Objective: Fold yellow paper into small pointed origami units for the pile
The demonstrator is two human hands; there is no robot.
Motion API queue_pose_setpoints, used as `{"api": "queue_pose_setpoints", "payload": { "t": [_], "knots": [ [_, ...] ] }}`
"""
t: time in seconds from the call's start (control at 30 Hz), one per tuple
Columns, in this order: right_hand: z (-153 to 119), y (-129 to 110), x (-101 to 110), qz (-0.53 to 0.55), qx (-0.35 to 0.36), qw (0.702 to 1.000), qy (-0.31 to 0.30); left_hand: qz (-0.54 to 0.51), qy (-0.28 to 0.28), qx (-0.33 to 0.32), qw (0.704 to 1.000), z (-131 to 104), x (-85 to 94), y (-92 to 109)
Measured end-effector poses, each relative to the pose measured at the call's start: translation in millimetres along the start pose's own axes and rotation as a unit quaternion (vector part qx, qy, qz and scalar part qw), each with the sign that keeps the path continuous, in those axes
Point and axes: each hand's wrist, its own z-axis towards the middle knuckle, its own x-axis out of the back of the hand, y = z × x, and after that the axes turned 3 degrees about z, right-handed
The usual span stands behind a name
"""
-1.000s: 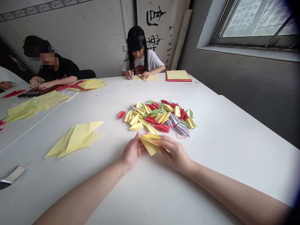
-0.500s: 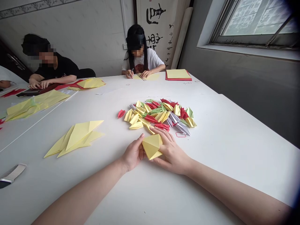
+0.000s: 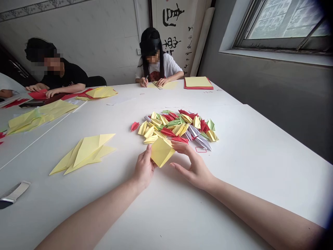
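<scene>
A partly folded piece of yellow paper is raised above the white table in front of me. My left hand pinches its left edge, thumb on top and the other fingers hidden behind. Beside the paper's right corner is my right hand, thumb and fingers spread apart; its fingertips are close to the paper, and whether they touch it I cannot tell. Just beyond both hands lies a heap of folded paper pieces in yellow, red, green and pale purple. One red folded piece sits apart at its left.
Several folded yellow sheets lie to the left, with a watch nearer me. Across the table, one person holds a pen and ruler, and another handles red paper. A yellow and red paper stack lies at the back.
The yellow paper has moved up and left and turned in my left hand. My right hand has drawn away from it and spread. The person at left now holds up red paper.
</scene>
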Motion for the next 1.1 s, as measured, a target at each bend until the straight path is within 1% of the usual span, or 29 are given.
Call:
{"api": "queue_pose_setpoints", "payload": {
  "t": [0.07, 0.13, 0.23, 0.37, 0.47, 0.57, 0.63, 0.73, 0.87, 1.0, 1.1],
  "knots": [
    [-0.3, -1.5, 1.0, 0.076, -0.057, 0.995, -0.003, 0.029, 0.024, -0.03, 0.999, 0.7, 0.9, -1.3],
    [0.0, -2.1, 0.9, 0.133, -0.108, 0.985, -0.012, 0.061, 0.022, -0.054, 0.996, 0.8, 1.7, -3.0],
    [2.0, -0.7, -0.9, 0.164, -0.15, 0.975, -0.007, 0.087, -0.004, -0.067, 0.994, 0.2, 1.8, -4.7],
    [4.3, 1.7, -2.8, 0.155, -0.162, 0.974, 0.004, 0.094, -0.056, -0.046, 0.993, -1.5, -0.1, -2.6],
    [3.7, 1.1, -2.4, 0.125, -0.148, 0.981, 0.002, 0.085, -0.072, -0.021, 0.994, -2.4, -0.8, 1.2],
    [2.0, -0.3, -2.2, 0.112, -0.102, 0.988, 0.004, 0.064, -0.071, 0.006, 0.995, -1.7, 1.2, 4.9],
    [1.2, -0.9, -2.4, 0.112, -0.079, 0.991, 0.003, 0.055, -0.088, 0.028, 0.994, -0.4, 3.5, 6.4],
    [0.0, -1.0, -2.2, 0.094, -0.065, 0.993, 0.004, 0.057, -0.104, 0.052, 0.992, 1.0, 6.1, 7.2],
    [-1.6, -0.2, -0.8, 0.059, -0.047, 0.997, 0.021, 0.066, -0.104, 0.064, 0.99, 1.1, 6.0, 7.6],
    [-1.8, 1.4, 0.0, 0.051, -0.041, 0.998, 0.012, 0.063, -0.106, 0.065, 0.99, 0.3, 4.3, 8.6],
    [-1.2, 1.8, 0.0, 0.044, -0.047, 0.998, 0.008, 0.069, -0.093, 0.057, 0.992, -1.3, 2.5, 9.7]
  ]
}}
